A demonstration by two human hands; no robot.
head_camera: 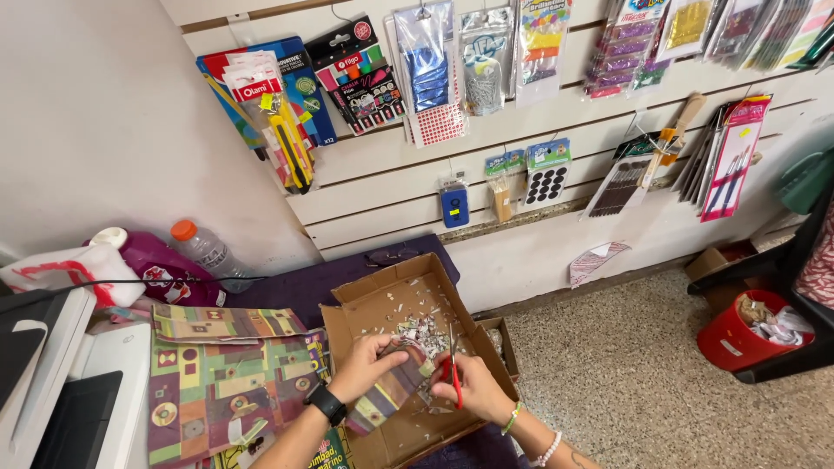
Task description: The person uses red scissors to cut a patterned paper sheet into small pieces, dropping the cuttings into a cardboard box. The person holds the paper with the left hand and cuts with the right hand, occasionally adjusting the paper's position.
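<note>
Below a slatwall [391, 187] of hanging coloured packets [430, 74], hands grip patterned paper [391, 391] and red scissors [454, 369].

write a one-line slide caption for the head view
Left hand holds patterned paper while right hand snips it with red-handled scissors over a scrap-filled cardboard box.

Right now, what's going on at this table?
A person is cutting patterned paper over an open cardboard box. The left hand holds the colourful paper piece, while the right hand works red-handled scissors at its edge. Small paper scraps lie in the box. More patterned sheets lie on the table to the left.
</note>
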